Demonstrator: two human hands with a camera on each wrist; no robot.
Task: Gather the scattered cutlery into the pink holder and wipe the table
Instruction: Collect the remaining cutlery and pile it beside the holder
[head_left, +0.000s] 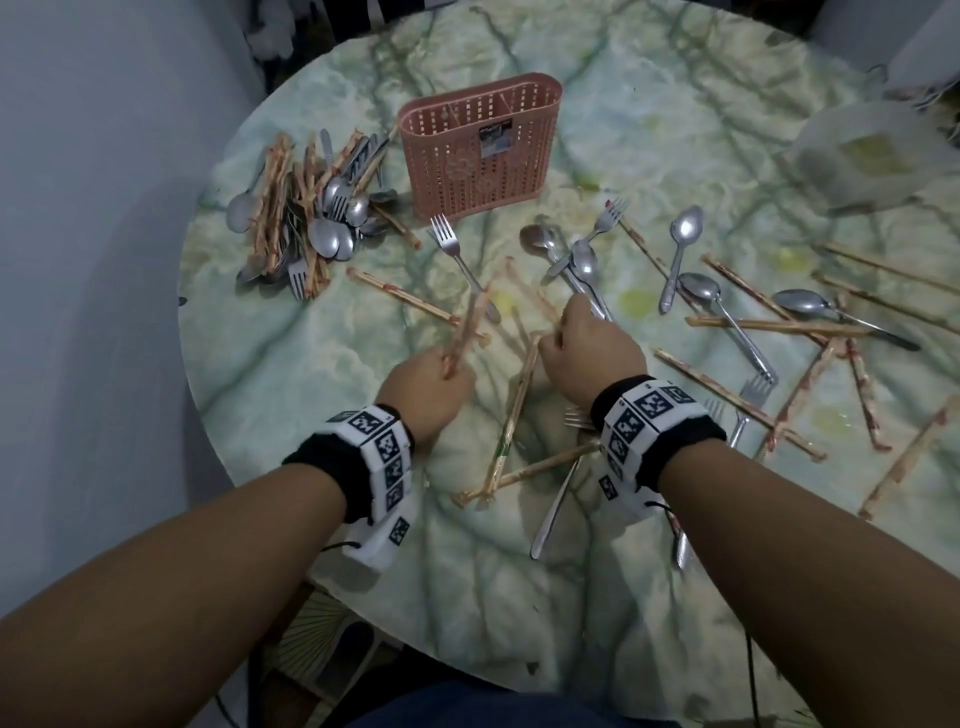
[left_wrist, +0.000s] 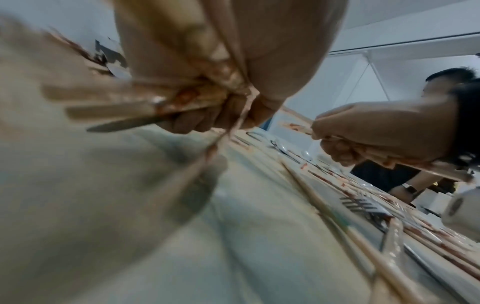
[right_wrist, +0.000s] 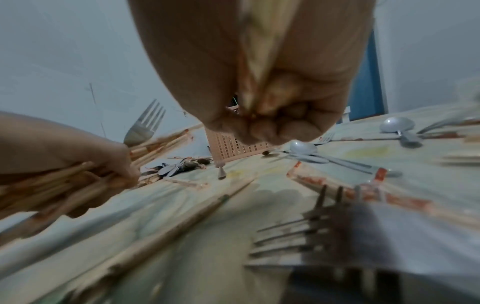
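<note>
- Cutlery (head_left: 691, 291) lies scattered over our table (head_left: 649, 130); the pink holder (head_left: 480, 143) stands upright beyond our hands.
- Our left hand (head_left: 426, 384) clutches a chopstick bundle (right_wrist: 78, 179) with a fork, collecting a batch.
- Our right hand (head_left: 584, 353) is fisted around more chopsticks.

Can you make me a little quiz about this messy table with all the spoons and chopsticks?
1. True or false: the pink slotted plastic holder lies tipped on its side.
2. What does the left hand grip? A) a cloth B) a bundle of wrapped chopsticks with a fork C) nothing
3. Fill in: the heaped pile of metal spoons, forks and chopsticks lies to the holder's ____.

Key: 1 false, it stands upright. 2 B. 3 left.
</note>
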